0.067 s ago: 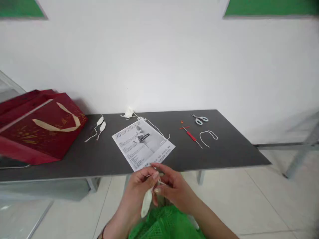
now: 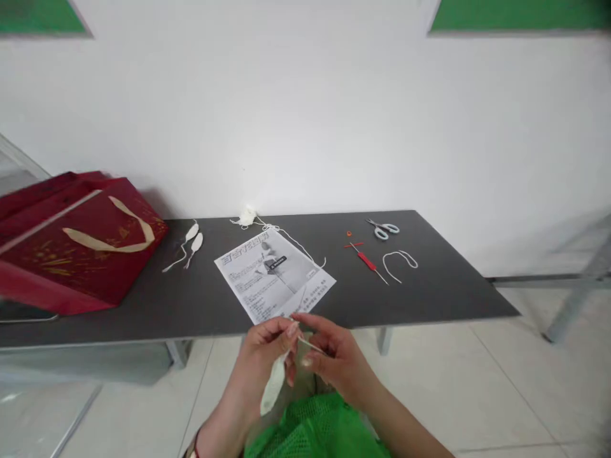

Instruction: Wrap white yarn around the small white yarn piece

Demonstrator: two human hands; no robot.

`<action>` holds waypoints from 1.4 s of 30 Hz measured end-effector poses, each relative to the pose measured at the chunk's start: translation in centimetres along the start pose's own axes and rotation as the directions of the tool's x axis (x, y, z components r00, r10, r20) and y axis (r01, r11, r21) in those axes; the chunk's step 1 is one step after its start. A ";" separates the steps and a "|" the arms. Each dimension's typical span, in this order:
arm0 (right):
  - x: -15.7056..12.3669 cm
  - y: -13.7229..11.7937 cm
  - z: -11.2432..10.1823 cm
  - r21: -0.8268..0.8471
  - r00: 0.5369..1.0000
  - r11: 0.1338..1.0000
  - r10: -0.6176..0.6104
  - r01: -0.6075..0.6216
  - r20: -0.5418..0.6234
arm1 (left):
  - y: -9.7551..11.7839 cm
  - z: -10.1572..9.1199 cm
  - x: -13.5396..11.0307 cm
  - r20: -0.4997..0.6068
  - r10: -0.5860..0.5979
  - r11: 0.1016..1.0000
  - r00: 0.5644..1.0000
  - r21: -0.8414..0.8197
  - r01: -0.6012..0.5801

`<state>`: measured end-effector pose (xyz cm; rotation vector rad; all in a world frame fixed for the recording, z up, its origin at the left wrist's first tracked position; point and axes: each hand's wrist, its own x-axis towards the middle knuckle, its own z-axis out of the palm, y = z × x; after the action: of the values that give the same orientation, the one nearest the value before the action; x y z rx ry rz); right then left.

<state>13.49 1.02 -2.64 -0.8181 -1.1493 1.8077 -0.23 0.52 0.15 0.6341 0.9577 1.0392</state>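
My left hand (image 2: 270, 346) pinches the top end of a white crocheted petal-like piece (image 2: 273, 385), which hangs below the thumb. From that pinch a white yarn strand (image 2: 312, 345) runs across to my right hand (image 2: 331, 350). The right thumb and fingers are curled round the strand, with the index finger reaching close to the left fingertips. A faint thin line shows above the fingertips, over the paper; I cannot make out what it is. Both hands are in front of the table's near edge, over a green mesh cloth (image 2: 315, 426).
A dark table (image 2: 429, 286) holds a printed sheet (image 2: 252, 280), a red-handled crochet hook (image 2: 366, 260), scissors (image 2: 383, 229), a loose white cord (image 2: 401, 254), a small orange ring (image 2: 349, 233), two similar white pieces (image 2: 196, 242), a yarn bundle (image 2: 247, 217) and a red gift bag (image 2: 95, 254).
The hanging white piece has swung a little to the left. My hands have drawn slightly apart, and more of the strand shows between them.
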 end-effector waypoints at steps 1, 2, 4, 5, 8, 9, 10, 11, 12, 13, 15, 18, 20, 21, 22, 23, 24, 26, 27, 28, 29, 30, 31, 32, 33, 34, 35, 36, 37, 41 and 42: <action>-0.1 0.5 -0.2 0.039 1.000 0.999 -0.008 0.009 -0.029 | 0.1 -0.1 0.1 0.000 -0.023 1.000 1.000 -0.016 0.023; -0.1 1.0 -0.3 0.088 0.999 0.996 -0.012 0.016 -0.052 | 0.2 -0.1 0.2 0.006 -0.045 0.998 0.999 -0.037 0.045; -0.3 1.7 -0.3 0.220 0.997 0.975 -0.004 0.022 -0.082 | 0.1 -0.2 0.4 0.030 -0.086 0.992 0.996 -0.094 0.088; -0.3 1.9 -0.2 0.290 0.997 0.957 0.000 0.024 -0.081 | -0.1 -0.2 0.4 0.056 -0.102 0.987 0.993 -0.123 0.108; -0.2 2.0 0.3 0.448 0.999 0.894 -0.005 0.024 -0.044 | -0.6 -0.5 0.5 0.173 -0.130 0.970 0.976 -0.184 0.162; -0.2 1.8 0.4 0.457 0.999 0.889 -0.008 0.023 -0.035 | -0.8 -0.6 0.5 0.213 -0.132 0.968 0.968 -0.185 0.173; 0.0 1.7 0.6 0.447 0.999 0.894 -0.009 0.026 -0.039 | -0.9 -0.7 0.6 0.248 -0.129 0.967 0.960 -0.181 0.177; 0.1 1.5 0.6 0.428 0.998 0.903 -0.011 0.034 -0.056 | -0.9 -0.7 0.6 0.277 -0.122 0.967 0.953 -0.183 0.177; 0.2 1.4 0.7 0.406 0.997 0.913 -0.014 0.044 -0.077 | -1.0 -0.8 0.7 0.303 -0.113 0.966 0.946 -0.189 0.176; 0.3 1.3 0.7 0.387 0.995 0.920 -0.017 0.054 -0.097 | -1.0 -0.8 0.7 0.325 -0.104 0.964 0.940 -0.199 0.176; 0.5 1.2 0.6 0.346 0.992 0.936 -0.028 0.069 -0.123 | -0.9 -0.7 0.6 0.358 -0.082 0.958 0.930 -0.230 0.174; 0.6 0.9 0.6 0.244 0.985 0.962 -0.086 0.121 -0.150 | -1.0 -0.6 0.6 0.414 -0.063 0.945 0.908 -0.269 0.188; 0.5 0.6 0.6 0.173 0.973 0.968 -0.149 0.180 -0.179 | -1.2 -0.6 0.7 0.445 -0.041 0.937 0.895 -0.294 0.189; 0.5 0.4 0.6 0.148 0.967 0.968 -0.176 0.204 -0.187 | -1.2 -0.6 0.7 0.456 -0.025 0.933 0.889 -0.309 0.185; 0.4 0.3 0.7 0.132 0.962 0.966 -0.196 0.223 -0.189 | -1.3 -0.6 0.8 0.468 -0.013 0.928 0.883 -0.324 0.185; 0.4 0.2 0.7 0.125 0.960 0.964 -0.210 0.235 -0.186 | -1.4 -0.5 0.8 0.486 -0.007 0.923 0.874 -0.333 0.193; 0.3 0.1 0.7 0.127 0.958 0.961 -0.220 0.245 -0.181 | -1.4 -0.5 0.9 0.507 -0.005 0.917 0.862 -0.341 0.206; 0.3 0.2 0.8 0.147 0.959 0.956 -0.228 0.253 -0.166 | -1.4 -0.4 0.9 0.559 -0.006 0.904 0.829 -0.352 0.244; 0.3 0.2 0.8 0.167 0.962 0.954 -0.225 0.250 -0.156 | -1.3 -0.3 0.8 0.578 -0.008 0.897 0.816 -0.357 0.262; 0.3 0.3 0.8 0.193 0.965 0.950 -0.218 0.244 -0.148 | -1.2 -0.2 0.8 0.588 -0.007 0.890 0.809 -0.366 0.273; 0.4 0.4 0.8 0.221 0.969 0.947 -0.207 0.234 -0.138 | -1.2 -0.2 0.7 0.593 -0.006 0.882 0.805 -0.376 0.283; 0.4 0.4 0.8 0.250 0.972 0.943 -0.195 0.222 -0.129 | -1.1 -0.1 0.7 0.599 -0.009 0.876 0.801 -0.381 0.296; 0.5 0.4 0.8 0.274 0.976 0.939 -0.183 0.209 -0.119 | -1.0 -0.1 0.6 0.608 -0.018 0.869 0.794 -0.383 0.313; 0.5 0.4 0.8 0.288 0.978 0.937 -0.174 0.200 -0.112 | -0.9 -0.1 0.6 0.621 -0.031 0.862 0.783 -0.380 0.336; 0.6 0.4 0.7 0.286 0.980 0.939 -0.168 0.192 -0.107 | -0.8 -0.1 0.5 0.636 -0.044 0.856 0.771 -0.374 0.357; 0.6 0.3 0.7 0.272 0.981 0.944 -0.164 0.188 -0.107 | -0.8 -0.1 0.5 0.643 -0.054 0.852 0.764 -0.369 0.371; 0.7 0.3 0.6 0.252 0.981 0.950 -0.161 0.184 -0.108 | -0.8 -0.2 0.5 0.646 -0.057 0.851 0.761 -0.367 0.375; 0.7 0.2 0.6 0.233 0.981 0.956 -0.158 0.180 -0.111 | -0.9 -0.3 0.5 0.644 -0.053 0.854 0.763 -0.367 0.369; 0.6 0.2 0.6 0.220 0.982 0.960 -0.151 0.173 -0.113 | -1.1 -0.4 0.6 0.635 -0.044 0.859 0.771 -0.369 0.354; 0.4 0.2 0.8 0.216 0.979 0.964 -0.120 0.154 -0.164 | -1.8 -0.7 1.2 0.561 -0.033 0.899 0.827 -0.344 0.269; 0.3 0.1 0.9 0.217 0.975 0.964 -0.116 0.157 -0.191 | -1.8 -0.6 1.2 0.529 -0.039 0.916 0.848 -0.320 0.242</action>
<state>12.54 0.93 -2.45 -0.7274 -0.8422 1.6796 0.21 0.93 -2.05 0.4712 0.3118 0.8243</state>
